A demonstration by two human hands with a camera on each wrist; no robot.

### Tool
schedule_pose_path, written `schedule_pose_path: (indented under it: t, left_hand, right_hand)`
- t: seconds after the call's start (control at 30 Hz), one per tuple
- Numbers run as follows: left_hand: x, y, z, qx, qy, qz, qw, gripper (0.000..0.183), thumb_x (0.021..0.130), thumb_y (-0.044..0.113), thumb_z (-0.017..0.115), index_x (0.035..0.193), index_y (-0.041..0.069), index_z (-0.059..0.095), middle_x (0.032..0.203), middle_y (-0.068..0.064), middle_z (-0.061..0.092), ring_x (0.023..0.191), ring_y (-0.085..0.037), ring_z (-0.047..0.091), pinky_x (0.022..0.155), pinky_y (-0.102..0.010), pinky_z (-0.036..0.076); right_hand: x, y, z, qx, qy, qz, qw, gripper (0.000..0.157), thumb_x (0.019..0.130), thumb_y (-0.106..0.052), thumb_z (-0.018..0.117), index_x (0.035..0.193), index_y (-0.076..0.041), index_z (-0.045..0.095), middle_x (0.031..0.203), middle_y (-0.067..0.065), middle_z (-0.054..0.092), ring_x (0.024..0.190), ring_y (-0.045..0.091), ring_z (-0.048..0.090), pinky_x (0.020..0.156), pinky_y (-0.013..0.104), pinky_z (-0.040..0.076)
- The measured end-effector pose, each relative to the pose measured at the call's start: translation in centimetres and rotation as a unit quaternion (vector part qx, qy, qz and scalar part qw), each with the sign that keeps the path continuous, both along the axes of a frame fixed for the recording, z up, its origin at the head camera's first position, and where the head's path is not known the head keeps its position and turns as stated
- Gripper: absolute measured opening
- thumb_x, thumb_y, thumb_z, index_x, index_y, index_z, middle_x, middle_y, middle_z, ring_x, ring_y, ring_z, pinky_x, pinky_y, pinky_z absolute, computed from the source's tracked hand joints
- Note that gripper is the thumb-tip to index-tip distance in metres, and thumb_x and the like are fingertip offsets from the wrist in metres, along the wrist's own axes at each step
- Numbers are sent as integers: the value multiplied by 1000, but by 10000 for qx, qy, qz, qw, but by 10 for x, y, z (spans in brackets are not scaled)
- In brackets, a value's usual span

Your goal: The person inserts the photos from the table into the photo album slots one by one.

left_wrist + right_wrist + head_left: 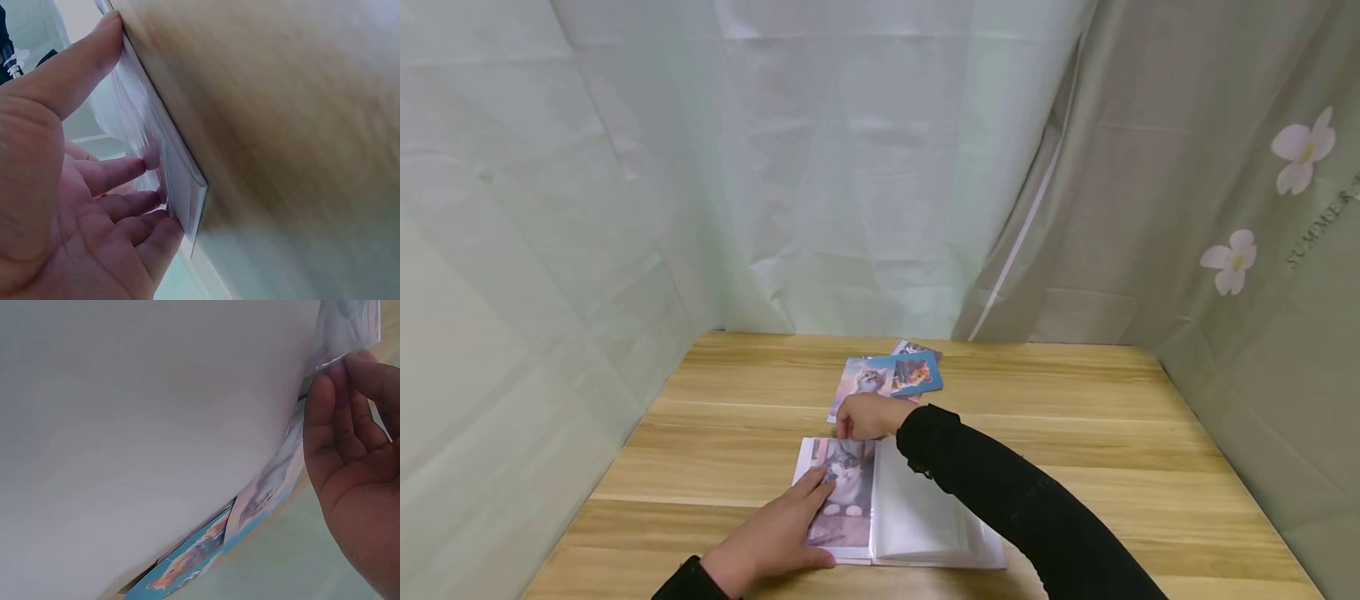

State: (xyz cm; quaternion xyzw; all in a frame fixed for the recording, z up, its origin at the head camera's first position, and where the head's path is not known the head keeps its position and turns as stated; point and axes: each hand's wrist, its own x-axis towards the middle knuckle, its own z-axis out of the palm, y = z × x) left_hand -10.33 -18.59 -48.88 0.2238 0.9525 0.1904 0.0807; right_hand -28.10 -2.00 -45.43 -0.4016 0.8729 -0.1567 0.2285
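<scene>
A small photo album (921, 512) with clear pockets lies spread on the wooden table. Its left page holds a picture of a grey and white kitten (844, 508). My left hand (778, 529) rests on that page's left side, fingers straight over the picture, thumb at the near edge (111, 19). At the top of the page, my right hand (867, 415) pinches the upper edge of the kitten picture between thumb and fingers, as the right wrist view shows (350, 431). The album's right page, partly behind my right sleeve, shows white.
Beyond the album lie several loose cards, overlapping: a kitten card (865, 379), a blue card with an orange animal (917, 372) and one more behind (913, 347). Pale curtains (865, 183) surround the wooden table (1120, 433) at the back and sides.
</scene>
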Motion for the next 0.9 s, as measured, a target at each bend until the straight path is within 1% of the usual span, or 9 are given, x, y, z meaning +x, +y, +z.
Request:
schedule_pose_path:
  t: [0.17,0.37,0.5,0.7,0.9]
  left_hand:
    - [0,1,1,50,-73,18,10000,98,74,50,85,145,-6,46,155,-30,32,140,-41,39,107,-54,41]
    - [0,2,5,83,-178,49,9998,98,74,48,85,145,-7,46,155,-31,32,139,-42,39,106,-55,42]
    - [1,2,7,136,-245,60,9996,98,74,48,85,145,-7,45,154,-31,32,139,-43,39,106,-56,41]
    - [1,4,6,118,-259,77,9996,99,74,49,85,145,-7,45,155,-32,31,139,-43,39,107,-56,40]
    - [3,4,7,93,-220,64,9997,99,74,48,85,144,-9,45,154,-32,32,140,-43,38,107,-56,40]
  right_hand:
    - [0,0,-1,47,96,122,9999,26,90,5,63,91,-15,78,83,-10,63,78,10,55,66,18,47]
    - [1,-2,-2,151,441,360,9983,22,90,2,65,91,-15,78,82,-11,64,78,7,56,69,16,47]
    - [2,-1,-1,211,438,307,9983,21,91,0,65,94,-16,79,84,-10,65,79,7,56,72,16,47]
    - [2,2,-2,220,362,273,9987,23,91,2,64,98,-15,79,88,-10,66,81,6,57,74,16,48]
    - [0,4,-4,47,338,323,9989,21,91,2,65,97,-13,79,88,-9,68,80,5,57,74,15,48]
